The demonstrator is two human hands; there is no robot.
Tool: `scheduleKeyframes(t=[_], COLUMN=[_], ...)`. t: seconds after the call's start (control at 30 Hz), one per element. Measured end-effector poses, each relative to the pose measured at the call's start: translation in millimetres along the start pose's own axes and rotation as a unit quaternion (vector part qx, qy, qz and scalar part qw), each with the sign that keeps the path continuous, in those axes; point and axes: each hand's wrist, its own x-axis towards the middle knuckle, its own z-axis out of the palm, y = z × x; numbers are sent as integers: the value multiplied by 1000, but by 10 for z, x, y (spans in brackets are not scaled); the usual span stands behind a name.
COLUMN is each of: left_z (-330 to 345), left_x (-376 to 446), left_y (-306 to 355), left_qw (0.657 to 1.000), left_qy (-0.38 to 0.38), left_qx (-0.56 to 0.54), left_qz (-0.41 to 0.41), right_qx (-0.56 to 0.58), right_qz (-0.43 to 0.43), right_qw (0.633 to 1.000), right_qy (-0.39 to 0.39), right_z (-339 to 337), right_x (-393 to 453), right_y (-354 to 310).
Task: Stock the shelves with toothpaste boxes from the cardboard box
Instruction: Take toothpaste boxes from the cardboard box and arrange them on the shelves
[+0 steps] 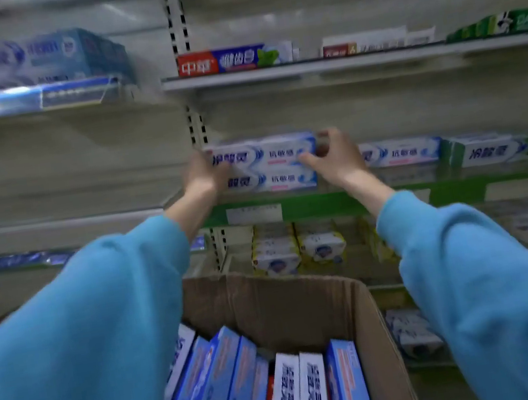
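Blue sleeves fill the lower corners of the view, and between them stands the cardboard box (306,300), open, with many toothpaste boxes (237,387) packed upright inside it.

Both hands are raised to the green-edged shelf (342,203). The left hand (205,174) grips the left end of two stacked white-and-blue toothpaste boxes (267,164), and the right hand (335,154) grips the right end, thumb on the front face and fingers curled behind. The pair sits at the left end of the shelf, touching or just above it; blur hides which.

The placing step seems to be in hand. The next move calls for pushing the pair back square against the row, then letting go and reaching down for more, since the carton looks well filled.

On the held boxes the characters "抗敏感" can be read. A matching box (400,152) stands to the right. On the shelf above, a red-and-blue box (226,60) shows "中华", and a green box (504,22) reads roughly "DARLIE"; other print is too blurred.
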Motion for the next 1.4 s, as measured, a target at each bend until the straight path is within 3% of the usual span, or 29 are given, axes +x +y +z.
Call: scheduleKeyframes(t=[0.1, 0.2, 0.3, 0.4, 0.5, 0.63, 0.77, 0.9, 1.03, 1.1, 1.23, 1.4], left_z=[-46, -83, -100, -87, 35, 233, 377, 430, 415, 421, 460, 514], left_x=[-171, -272, -522, -958, -1437, -1910, -2013, -2038, -1992, -1985, -2028, -2114], left_y=[32, -90, -174, -229, -383, -637, -829, -856, -840, -815, -741, -668], left_qw=[1000, 993, 964, 938, 940, 941, 882, 810, 780, 773, 792, 791], left_qy=[3, 20, 116, 155, 65, -146, -301, -351, -427, -440, -462, -456], left_qx=[-20, 82, 149, 109, 87, 139, 308, 432, 435, 439, 395, 404], left_qz=[19, 80, 189, 290, 322, 272, 191, 184, 138, 127, 58, 54], right_qx=[15, 29, 30, 33, 54, 8, -64, -90, -98, -96, -95, -95], right_qz=[-3, -25, -104, -179, -213, -225, -235, -226, -228, -229, -228, -220], right_qw=[1000, 999, 994, 983, 975, 960, 925, 906, 899, 897, 892, 889], right_qy=[-3, 2, 3, 6, -31, -168, -292, -346, -360, -366, -378, -391], right_z=[-6, -41, -84, -132, -173, -160, -66, -33, 2, 19, 38, 60], right_x=[-44, -148, -375, -674, -962, -1277, -1484, -1591, -1639, -1655, -1676, -1699], right_y=[-41, -23, -37, -115, -198, -287, -317, -305, -297, -301, -318, -355])
